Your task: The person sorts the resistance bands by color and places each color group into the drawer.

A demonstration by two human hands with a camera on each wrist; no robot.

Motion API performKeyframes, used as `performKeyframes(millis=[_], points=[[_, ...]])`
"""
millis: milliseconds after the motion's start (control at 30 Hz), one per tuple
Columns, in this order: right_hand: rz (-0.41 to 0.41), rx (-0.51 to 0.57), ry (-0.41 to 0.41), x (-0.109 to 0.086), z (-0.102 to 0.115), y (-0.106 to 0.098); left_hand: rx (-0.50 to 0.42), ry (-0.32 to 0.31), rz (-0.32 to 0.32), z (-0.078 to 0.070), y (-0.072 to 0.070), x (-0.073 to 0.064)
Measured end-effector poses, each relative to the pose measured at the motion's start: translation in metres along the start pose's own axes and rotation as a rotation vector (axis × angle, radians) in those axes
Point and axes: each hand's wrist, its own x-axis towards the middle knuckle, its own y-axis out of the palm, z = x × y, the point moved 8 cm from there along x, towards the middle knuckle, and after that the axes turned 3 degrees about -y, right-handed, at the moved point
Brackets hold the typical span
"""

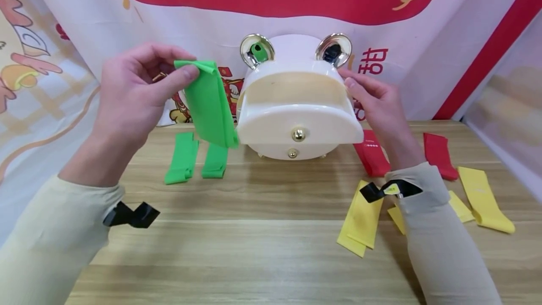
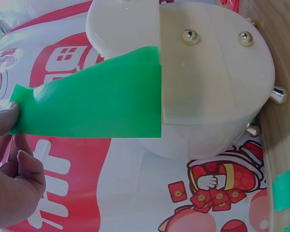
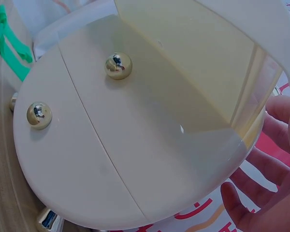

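Observation:
My left hand (image 1: 135, 93) pinches one end of a flat green elastic band (image 1: 207, 102) between thumb and fingers; the band hangs beside a glossy white box (image 1: 300, 126). In the left wrist view the green band (image 2: 96, 96) stretches across in front of the box's rounded face. My right hand (image 1: 377, 102) touches the box's upper right side with thumb and fingertips. In the right wrist view its fingers (image 3: 261, 169) lie along the box's edge, some partly behind it. The box's upper front gapes, with a cream interior. Gold knobs (image 1: 298, 134) sit on its front.
Two green bands (image 1: 182, 159) lie on the wooden table (image 1: 237, 258) left of the box. Red bands (image 1: 440, 154) and several yellow bands (image 1: 362, 220) lie at right. Two gold-rimmed round eyes (image 1: 257, 51) top the box. A printed cloth (image 1: 203, 27) hangs behind.

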Motion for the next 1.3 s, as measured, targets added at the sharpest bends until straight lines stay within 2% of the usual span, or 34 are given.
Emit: performKeyframes(millis=[400,600,767,1033,1300], points=[[0.001,0.004,-0.017,0.0,0.0,0.001,0.013,0.032,-0.011,-0.033,0.016,0.025],[0.0,0.012,-0.02,0.0,0.001,0.001,0.034,0.075,0.021,-0.045,0.03,0.036],[0.0,0.007,-0.016,0.0,0.001,0.003,0.08,0.068,0.074,-0.042,0.036,0.043],[0.002,-0.001,-0.035,-0.001,0.003,0.005,-0.05,0.054,0.115,-0.036,0.038,0.053],[0.0,0.003,-0.03,-0.002,0.003,0.005,-0.039,0.063,0.134,-0.037,0.044,0.06]])
